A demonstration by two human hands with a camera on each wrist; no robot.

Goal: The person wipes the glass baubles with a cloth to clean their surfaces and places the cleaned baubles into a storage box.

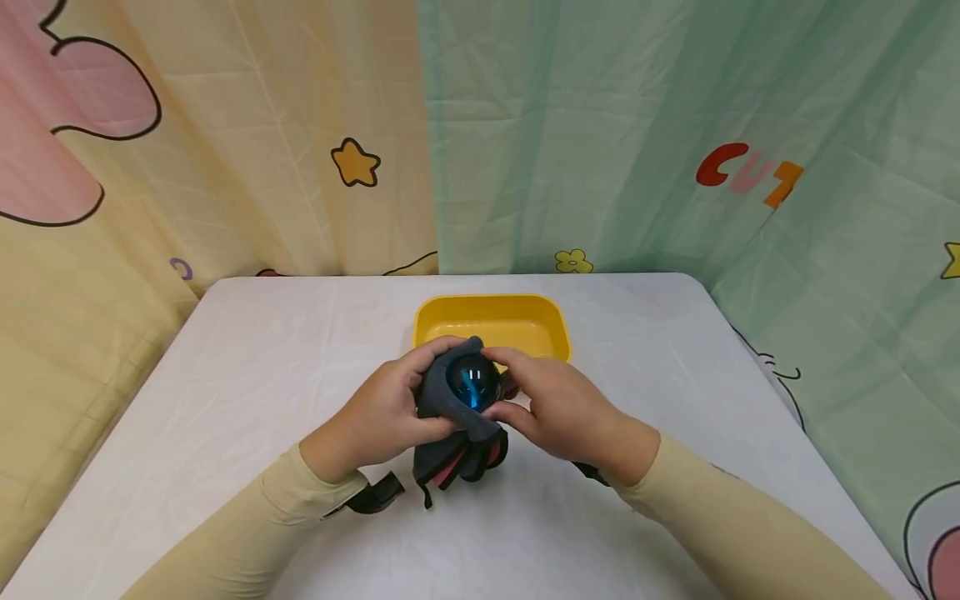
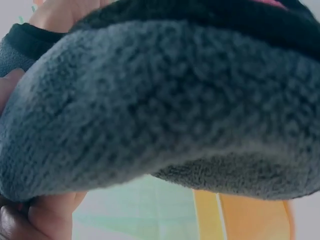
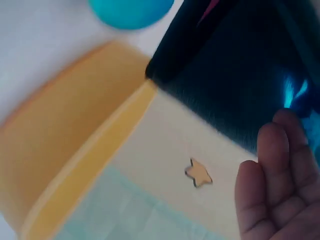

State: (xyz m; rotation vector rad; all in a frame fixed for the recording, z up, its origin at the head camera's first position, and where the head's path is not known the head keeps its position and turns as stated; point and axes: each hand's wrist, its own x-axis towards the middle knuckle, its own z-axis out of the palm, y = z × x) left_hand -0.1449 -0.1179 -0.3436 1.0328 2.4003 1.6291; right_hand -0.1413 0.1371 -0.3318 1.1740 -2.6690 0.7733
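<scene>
A grey fleece glove-like piece [image 1: 442,400] with black and pink parts hangs over the table, its cuff-like mouth facing up. My left hand [image 1: 382,408] grips its left side, thumb at the front and fingers behind. The thick fleece rim [image 2: 150,100] fills most of the left wrist view. In the mouth sits a shiny dark blue ball [image 1: 474,382]. My right hand [image 1: 566,408] pinches the ball's right side between thumb and fingers, close to the rim. The right wrist view shows its fingers [image 3: 275,150] against dark cloth and blue reflections.
A yellow tray [image 1: 555,329] stands just behind the hands on the white table [image 1: 285,350]. In the right wrist view, a blurred turquoise round thing [image 3: 131,12] appears at the top edge. Printed curtains [image 1: 600,125] hang behind and beside the table.
</scene>
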